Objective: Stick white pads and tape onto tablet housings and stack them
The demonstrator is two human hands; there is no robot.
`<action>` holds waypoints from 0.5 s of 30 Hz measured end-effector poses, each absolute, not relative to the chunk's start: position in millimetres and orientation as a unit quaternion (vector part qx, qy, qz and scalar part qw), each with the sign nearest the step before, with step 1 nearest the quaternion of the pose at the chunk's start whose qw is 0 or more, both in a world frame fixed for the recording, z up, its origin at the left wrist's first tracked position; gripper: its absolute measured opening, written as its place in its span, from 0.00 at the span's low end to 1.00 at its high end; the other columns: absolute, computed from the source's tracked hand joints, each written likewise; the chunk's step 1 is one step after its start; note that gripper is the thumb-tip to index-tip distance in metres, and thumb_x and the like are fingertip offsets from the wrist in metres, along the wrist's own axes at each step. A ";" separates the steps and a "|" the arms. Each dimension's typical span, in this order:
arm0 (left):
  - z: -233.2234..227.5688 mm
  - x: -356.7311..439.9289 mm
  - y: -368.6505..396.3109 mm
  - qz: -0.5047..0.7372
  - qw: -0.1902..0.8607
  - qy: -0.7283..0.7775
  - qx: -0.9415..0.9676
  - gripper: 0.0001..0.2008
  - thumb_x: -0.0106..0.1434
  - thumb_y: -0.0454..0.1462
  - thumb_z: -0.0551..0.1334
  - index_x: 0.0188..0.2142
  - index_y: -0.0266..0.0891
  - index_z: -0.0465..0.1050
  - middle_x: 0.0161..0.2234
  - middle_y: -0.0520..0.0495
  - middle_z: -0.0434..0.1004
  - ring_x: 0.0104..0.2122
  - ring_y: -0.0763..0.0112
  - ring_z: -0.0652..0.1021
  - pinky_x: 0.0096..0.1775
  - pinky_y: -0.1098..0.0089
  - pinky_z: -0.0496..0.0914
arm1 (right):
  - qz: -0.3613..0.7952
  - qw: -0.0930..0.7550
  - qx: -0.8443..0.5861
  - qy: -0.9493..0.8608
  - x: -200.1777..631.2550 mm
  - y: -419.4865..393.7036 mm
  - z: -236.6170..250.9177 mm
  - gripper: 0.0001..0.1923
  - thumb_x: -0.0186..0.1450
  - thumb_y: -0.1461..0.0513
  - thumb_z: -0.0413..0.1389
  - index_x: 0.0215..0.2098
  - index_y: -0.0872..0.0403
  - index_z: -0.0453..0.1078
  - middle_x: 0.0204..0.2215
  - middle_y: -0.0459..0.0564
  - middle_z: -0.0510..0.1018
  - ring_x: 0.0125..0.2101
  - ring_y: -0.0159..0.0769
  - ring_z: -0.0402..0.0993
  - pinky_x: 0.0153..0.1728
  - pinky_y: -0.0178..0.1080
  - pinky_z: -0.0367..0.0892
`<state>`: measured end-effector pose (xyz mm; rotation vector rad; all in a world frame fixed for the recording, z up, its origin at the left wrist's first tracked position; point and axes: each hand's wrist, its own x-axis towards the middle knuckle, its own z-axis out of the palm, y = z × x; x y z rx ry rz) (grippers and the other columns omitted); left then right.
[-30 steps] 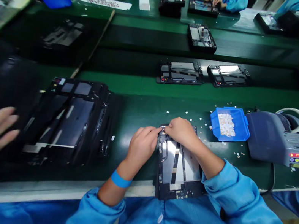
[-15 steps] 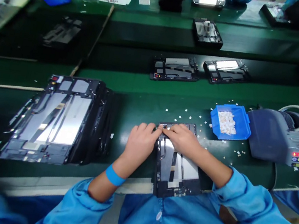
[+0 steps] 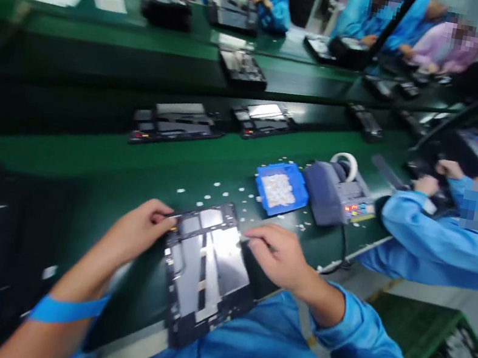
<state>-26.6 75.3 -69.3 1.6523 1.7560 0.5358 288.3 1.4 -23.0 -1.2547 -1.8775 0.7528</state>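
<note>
Black open tablet chassis, shiny metal plates inside; left hand pinching left edge, right hand curled at right edge.

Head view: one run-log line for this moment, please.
left hand: on tablet chassis left edge | right hand: fingers at its right edge | blue bin: beyond, on green bench

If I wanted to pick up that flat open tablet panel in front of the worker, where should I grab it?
Probably by its two long side edges, coming in from left and right. The tablet panel lies flat with its near end overhanging the bench edge. The left hand already touches its left edge and the right hand its right, which keeps fingers off the shiny inner parts.
</note>
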 end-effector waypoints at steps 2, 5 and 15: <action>-74.4 -31.3 88.8 0.174 0.368 0.666 0.625 0.18 0.50 0.51 0.64 0.35 0.44 0.73 0.25 0.49 0.79 0.26 0.57 0.77 0.27 0.64 0.68 | 0.328 0.502 -0.590 -0.540 344.9 -19.8 -25.7 0.09 0.71 0.56 0.56 0.39 0.51 0.75 0.27 0.44 0.78 0.25 0.31 0.74 0.27 0.33 0.70; -74.8 -33.8 99.7 0.147 0.385 0.659 0.629 0.20 0.47 0.54 0.64 0.33 0.45 0.71 0.22 0.52 0.75 0.25 0.58 0.76 0.28 0.65 0.66 | 0.339 0.649 -0.637 -0.241 422.9 -34.1 -37.0 0.16 0.60 0.50 0.66 0.34 0.51 0.69 0.21 0.37 0.72 0.16 0.24 0.63 0.16 0.28 0.57; -32.8 -25.9 71.6 0.166 0.322 0.728 0.583 0.19 0.47 0.53 0.63 0.36 0.48 0.73 0.30 0.52 0.80 0.31 0.56 0.79 0.35 0.62 0.71 | 0.438 0.678 -0.582 -0.096 467.2 -11.4 -62.0 0.19 0.49 0.57 0.72 0.29 0.53 0.67 0.20 0.38 0.72 0.17 0.22 0.63 0.14 0.24 0.53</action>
